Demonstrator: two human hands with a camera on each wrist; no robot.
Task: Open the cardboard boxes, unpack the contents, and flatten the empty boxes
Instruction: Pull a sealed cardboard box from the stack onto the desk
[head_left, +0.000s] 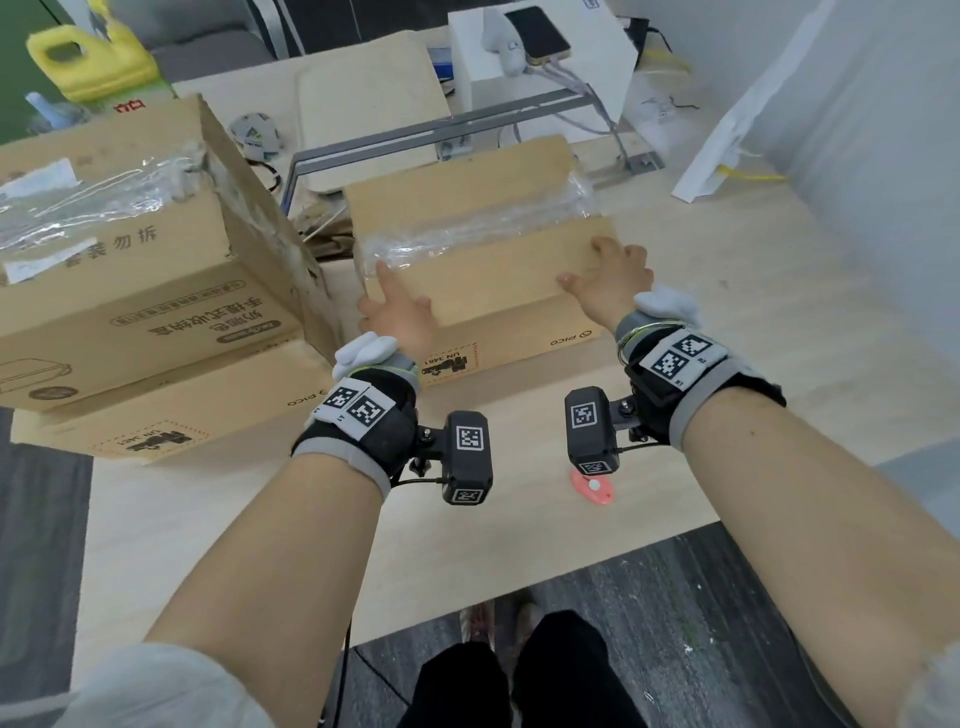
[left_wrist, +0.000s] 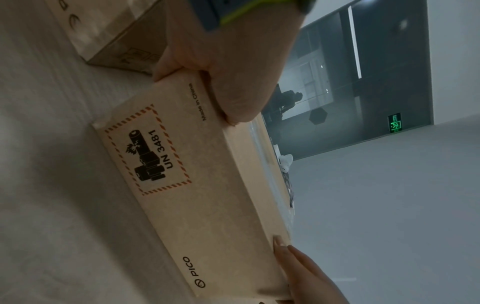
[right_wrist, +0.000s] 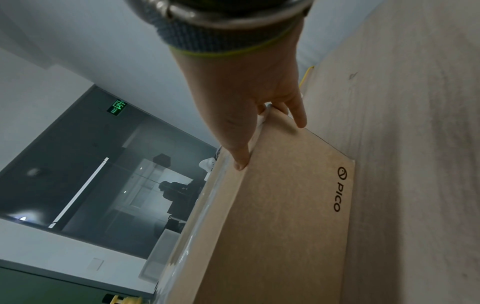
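Note:
A flat brown PICO box (head_left: 493, 291) lies on the light wood table, its top seam covered by clear tape (head_left: 467, 234). My left hand (head_left: 400, 312) lies over the box's near left corner, index finger stretched along the top toward the tape. In the left wrist view my left hand (left_wrist: 207, 51) has its thumb on the top front edge of the box (left_wrist: 207, 195). My right hand (head_left: 608, 280) is spread over the right corner. From the right wrist, that hand (right_wrist: 246, 92) has its thumb along the top edge of the box (right_wrist: 285, 216) and straight fingers down the end.
A big printed carton (head_left: 130, 260) sits on a second PICO box (head_left: 182, 410) at the left, close to my left hand. An orange-red cutter (head_left: 592, 486) lies near the front. Behind stand a metal frame (head_left: 441, 130), a white box (head_left: 478, 47) carrying a phone, and a yellow jug (head_left: 88, 57).

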